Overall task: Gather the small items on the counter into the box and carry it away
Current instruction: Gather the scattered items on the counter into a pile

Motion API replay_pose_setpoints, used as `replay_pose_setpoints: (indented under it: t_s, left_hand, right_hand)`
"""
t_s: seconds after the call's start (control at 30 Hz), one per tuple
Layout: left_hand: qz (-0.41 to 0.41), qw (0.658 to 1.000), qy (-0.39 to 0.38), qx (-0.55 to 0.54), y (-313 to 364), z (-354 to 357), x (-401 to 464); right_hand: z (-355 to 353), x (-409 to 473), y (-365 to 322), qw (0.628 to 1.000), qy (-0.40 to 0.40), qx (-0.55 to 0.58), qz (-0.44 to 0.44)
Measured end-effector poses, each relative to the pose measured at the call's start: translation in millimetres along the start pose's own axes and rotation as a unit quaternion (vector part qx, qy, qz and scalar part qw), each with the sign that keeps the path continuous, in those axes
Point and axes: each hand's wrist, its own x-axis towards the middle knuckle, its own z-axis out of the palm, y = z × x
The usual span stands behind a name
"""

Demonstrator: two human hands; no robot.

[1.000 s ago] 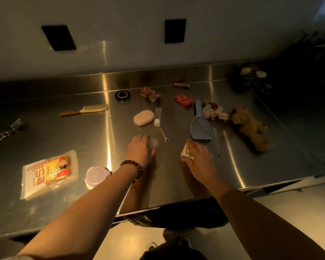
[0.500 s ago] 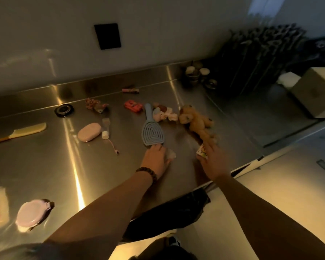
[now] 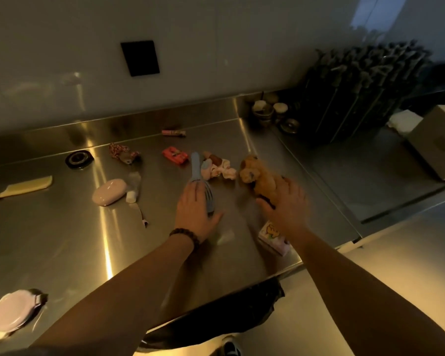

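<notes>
My left hand (image 3: 195, 211) lies flat on the head of a blue hairbrush (image 3: 197, 168) in the middle of the steel counter (image 3: 62, 240). My right hand (image 3: 285, 204) reaches with spread fingers onto a brown plush toy (image 3: 254, 173) and touches it. A small cartoon-printed pack (image 3: 272, 237) lies on the counter under my right wrist. A small pale item (image 3: 225, 238) lies beside my left thumb. A cardboard box (image 3: 437, 145) stands far right on a lower surface.
Scattered on the counter are a pink oval case (image 3: 109, 191), a small tube (image 3: 134, 186), a red item (image 3: 174, 155), a pink-white soft toy (image 3: 220, 168), a cream comb (image 3: 23, 187) and a lidded tub (image 3: 13, 314). Cups (image 3: 265, 109) and a dark rack (image 3: 365, 86) stand behind.
Both hands moved right and forward. The right hand set the printed pack down and reached the plush toy. The left hand let go of the pale item and went onto the hairbrush.
</notes>
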Motion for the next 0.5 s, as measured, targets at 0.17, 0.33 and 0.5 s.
replay_pose_setpoints:
  t_s: [0.17,0.33,0.5]
  left_hand:
    - [-0.121,0.989,-0.084,0.005,-16.0,5.8,18.7]
    - [-0.147,0.980,-0.129,-0.025,-15.2,14.3,20.0]
    - [-0.135,0.983,-0.120,-0.037,-12.2,12.4,19.1]
  right_hand:
    - [17.0,43.7,-4.8,0.994,-0.109,-0.020,0.011]
    - [24.2,54.4,-4.7,0.990,-0.132,0.030,0.028]
    - [-14.7,62.1,2.8,0.963,-0.184,0.198,0.022]
